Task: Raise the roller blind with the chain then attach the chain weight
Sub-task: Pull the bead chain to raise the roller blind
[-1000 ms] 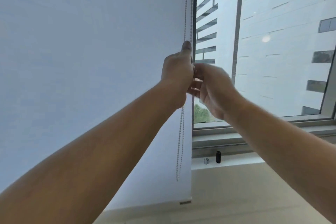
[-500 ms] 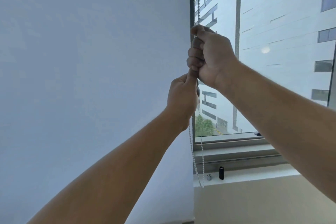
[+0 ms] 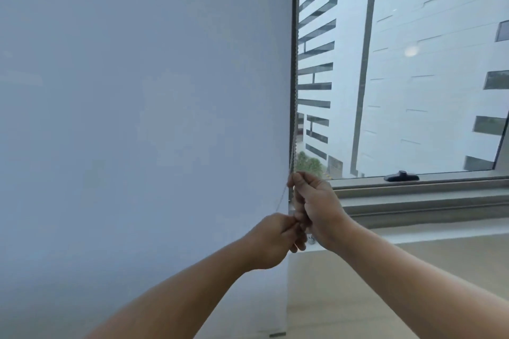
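A white roller blind [image 3: 143, 118] fills the left of the view, hanging down to near the floor. Its thin bead chain [image 3: 295, 91] runs down the blind's right edge along the window frame. My right hand [image 3: 316, 209] is closed around the chain low down, level with the window sill. Just below and left of it, my left hand [image 3: 275, 242] pinches the chain between thumb and fingers. A small silvery piece [image 3: 311, 239] peeks out between the two hands on the ledge; what it is I cannot tell. The chain's lower loop is hidden by my hands.
The window pane [image 3: 413, 77] to the right shows buildings outside. A black window handle [image 3: 400, 177] lies on the lower frame. Below it runs a grey sill [image 3: 427, 201] and a pale ledge [image 3: 440, 234].
Both hands have come down along the chain, from about head height to the level of the sill. My right hand, above the left before, still sits just above it.
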Motion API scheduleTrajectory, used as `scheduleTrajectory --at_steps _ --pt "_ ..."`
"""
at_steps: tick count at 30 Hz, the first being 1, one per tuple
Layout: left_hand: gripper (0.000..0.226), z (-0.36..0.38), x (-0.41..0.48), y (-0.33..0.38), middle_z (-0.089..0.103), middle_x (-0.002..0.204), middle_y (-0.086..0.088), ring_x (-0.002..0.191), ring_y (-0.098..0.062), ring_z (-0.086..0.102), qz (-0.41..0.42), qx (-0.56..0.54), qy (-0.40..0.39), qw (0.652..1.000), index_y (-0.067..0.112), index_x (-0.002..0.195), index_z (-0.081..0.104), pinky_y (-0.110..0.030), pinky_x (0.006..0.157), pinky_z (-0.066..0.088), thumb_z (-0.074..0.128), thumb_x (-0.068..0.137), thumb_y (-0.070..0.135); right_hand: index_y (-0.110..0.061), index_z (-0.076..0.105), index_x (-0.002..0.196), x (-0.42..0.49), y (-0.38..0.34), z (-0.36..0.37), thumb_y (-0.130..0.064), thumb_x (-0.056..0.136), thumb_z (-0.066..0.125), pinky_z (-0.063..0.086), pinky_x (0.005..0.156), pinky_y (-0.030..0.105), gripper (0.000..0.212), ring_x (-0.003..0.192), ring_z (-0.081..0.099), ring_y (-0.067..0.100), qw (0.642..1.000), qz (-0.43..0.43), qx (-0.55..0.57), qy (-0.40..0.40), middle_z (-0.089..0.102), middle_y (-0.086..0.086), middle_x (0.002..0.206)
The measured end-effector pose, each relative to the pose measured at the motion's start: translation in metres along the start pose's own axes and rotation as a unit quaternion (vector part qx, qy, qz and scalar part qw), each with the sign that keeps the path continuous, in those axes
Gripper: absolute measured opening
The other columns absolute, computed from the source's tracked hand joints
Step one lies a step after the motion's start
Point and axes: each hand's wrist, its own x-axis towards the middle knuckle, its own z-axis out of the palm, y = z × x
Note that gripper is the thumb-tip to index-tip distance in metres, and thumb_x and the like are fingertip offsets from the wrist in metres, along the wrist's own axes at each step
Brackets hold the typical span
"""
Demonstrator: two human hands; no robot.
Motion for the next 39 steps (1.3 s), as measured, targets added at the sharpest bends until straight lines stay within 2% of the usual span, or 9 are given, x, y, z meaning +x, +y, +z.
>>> scheduleTrajectory --at_steps 6,9,14,18,23,27,31,36,39 --pt "0.018 0.003 0.002 -0.005 0.069 0.094 -0.014 0.083 -0.02 0.062 0.0 -0.026 0.039 0.999 0.008 0.1 0.064 -0.038 0.077 0.053 0.05 0.088 0.008 -0.014 0.055 0.073 -0.007 0.016 -0.001 -0.014 0.101 0.041 0.02 0.036 0.019 0.031 0.036 0.019 0.01 0.999 -0.012 0.034 0.006 0.023 -0.005 0.044" --pt "0.028 -0.004 0.004 0.014 0.066 0.089 -0.008 0.074 -0.012 0.065 0.018 -0.115 0.092 0.989 0.001 0.107 0.06 -0.021 0.066 0.053 0.043 0.088 -0.009 -0.017 0.055 0.072 -0.01 0.016 0.002 -0.017 0.102 0.041 0.024 0.037 0.019 0.033 0.037 0.023 0.008 0.999 -0.006 0.041 -0.001 0.028 -0.007 0.044" --pt "0.036 -0.024 0.012 0.048 0.071 0.096 -0.017 0.085 -0.021 0.066 0.025 -0.231 0.205 0.951 0.001 0.107 0.065 -0.037 0.081 0.058 0.036 0.088 -0.006 -0.02 0.06 0.076 -0.014 0.016 0.004 -0.02 0.102 0.042 0.022 0.04 0.021 0.031 0.037 0.024 0.008 0.998 -0.003 0.059 -0.019 0.032 -0.008 0.044" --pt "0.029 -0.033 0.013 0.073 0.066 0.075 -0.01 0.074 -0.022 0.067 0.089 -0.272 0.186 0.94 0.008 0.089 0.063 -0.028 0.061 0.049 0.038 0.103 0.016 -0.016 0.056 0.073 -0.014 0.014 0.002 -0.031 0.099 0.046 0.023 0.047 0.027 0.032 0.04 0.032 0.011 1.0 0.006 0.008 -0.029 0.042 -0.004 0.048" --pt "0.062 -0.02 0.014 0.081 0.027 0.051 0.001 0.047 -0.012 0.025 0.109 -0.201 0.242 0.943 0.0 0.064 0.037 -0.026 0.051 0.03 0.041 0.099 0.05 -0.014 0.063 0.096 -0.003 0.016 -0.007 -0.048 0.083 0.064 0.05 0.075 0.03 0.037 0.083 0.067 0.012 0.979 -0.059 -0.195 -0.021 0.073 0.003 0.091" --pt "0.059 -0.023 0.008 0.074 0.029 0.051 -0.002 0.041 -0.01 0.027 0.1 -0.216 0.27 0.933 0.006 0.061 0.038 -0.021 0.047 0.034 0.04 0.099 0.05 -0.032 0.043 0.129 0.009 0.017 -0.014 -0.064 0.061 0.073 0.042 0.105 0.036 0.08 0.128 0.047 0.009 0.95 -0.044 -0.309 0.03 0.052 -0.007 0.135" --pt "0.055 -0.027 -0.001 0.071 0.026 0.051 -0.001 0.044 -0.014 0.021 0.089 -0.276 0.238 0.927 0.017 0.055 0.031 -0.028 0.049 0.027 0.04 0.1 0.048 -0.028 0.023 0.146 0.028 0.017 -0.019 -0.049 0.073 0.075 0.03 0.114 0.04 0.092 0.141 0.03 0.018 0.939 -0.006 -0.336 0.071 0.03 0.001 0.155" --pt "0.054 -0.027 -0.012 0.073 0.023 0.048 0.002 0.043 -0.013 0.018 0.105 -0.293 0.204 0.928 0.019 0.056 0.027 -0.024 0.044 0.019 0.04 0.101 0.047 -0.024 0.022 0.145 0.059 0.013 -0.019 -0.048 0.079 0.07 0.031 0.109 0.045 0.085 0.133 0.043 0.027 0.97 0.093 -0.205 0.089 0.037 0.009 0.151" --pt "0.054 -0.034 -0.015 0.067 0.025 0.048 0.002 0.041 -0.013 0.02 0.1 -0.282 0.209 0.931 0.018 0.057 0.028 -0.022 0.041 0.023 0.039 0.1 0.049 -0.007 0.051 0.119 0.063 0.007 -0.011 -0.04 0.091 0.058 0.043 0.086 0.039 0.043 0.086 0.065 0.019 0.99 0.112 -0.075 0.039 0.067 0.009 0.107"
